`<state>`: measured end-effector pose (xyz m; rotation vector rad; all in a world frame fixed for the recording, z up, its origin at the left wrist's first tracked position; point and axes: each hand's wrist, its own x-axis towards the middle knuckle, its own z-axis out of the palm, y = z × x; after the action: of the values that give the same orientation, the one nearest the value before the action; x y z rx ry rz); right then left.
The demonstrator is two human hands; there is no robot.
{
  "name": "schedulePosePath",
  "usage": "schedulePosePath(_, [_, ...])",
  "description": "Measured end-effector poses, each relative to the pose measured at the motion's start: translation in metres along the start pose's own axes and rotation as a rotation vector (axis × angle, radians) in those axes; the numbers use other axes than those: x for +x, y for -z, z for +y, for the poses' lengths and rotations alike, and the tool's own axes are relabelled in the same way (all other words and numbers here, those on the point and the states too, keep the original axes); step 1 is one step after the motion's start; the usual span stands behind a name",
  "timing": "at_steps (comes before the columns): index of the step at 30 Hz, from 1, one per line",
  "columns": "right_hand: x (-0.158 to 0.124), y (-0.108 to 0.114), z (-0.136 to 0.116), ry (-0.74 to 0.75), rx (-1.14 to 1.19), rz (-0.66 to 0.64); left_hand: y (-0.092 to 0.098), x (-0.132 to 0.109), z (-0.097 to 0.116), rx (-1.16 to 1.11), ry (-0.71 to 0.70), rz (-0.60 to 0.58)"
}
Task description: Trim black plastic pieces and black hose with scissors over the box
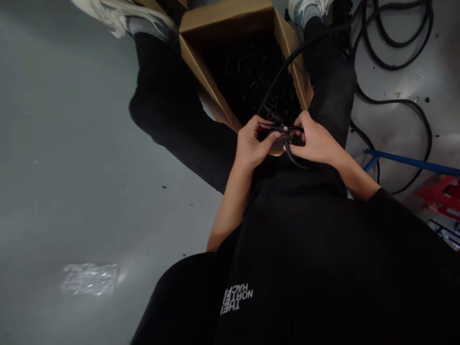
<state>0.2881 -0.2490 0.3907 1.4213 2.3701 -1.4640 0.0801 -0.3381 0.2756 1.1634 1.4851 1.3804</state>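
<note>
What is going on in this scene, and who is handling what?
A seated person holds a black cable in both bare hands, the left hand and the right hand, with a small black fitting near its end. Between the person's legs stands an open cardboard box filled with small black parts. Coiled black cables lie on the floor to the right, near a blue metal bar and a red crate.
</note>
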Motion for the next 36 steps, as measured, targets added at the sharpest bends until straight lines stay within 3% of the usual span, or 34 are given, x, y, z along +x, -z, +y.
schedulePosePath(7, [0.003, 0.002, 0.009, -0.012, 0.034, -0.003, 0.01, 0.004, -0.014, -0.063, -0.004, 0.235])
schedulePosePath(15, [0.001, 0.009, 0.029, -0.021, -0.007, -0.015, 0.018, 0.012, -0.008, -0.337, 0.079, 0.16])
schedulePosePath(21, [-0.008, 0.013, 0.021, 0.092, -0.161, -0.039, 0.016, 0.009, -0.015, -0.393, 0.092, -0.037])
schedulePosePath(25, [-0.007, 0.009, 0.013, 0.064, -0.182, -0.035, 0.008, 0.01, -0.02, -0.373, 0.072, -0.133])
schedulePosePath(31, [-0.004, 0.001, 0.022, -0.045, 0.043, 0.042, 0.004, 0.013, -0.021, -0.207, 0.036, 0.007])
schedulePosePath(36, [-0.004, -0.008, 0.027, -0.045, 0.212, 0.051, -0.003, 0.014, -0.007, -0.072, 0.068, 0.066])
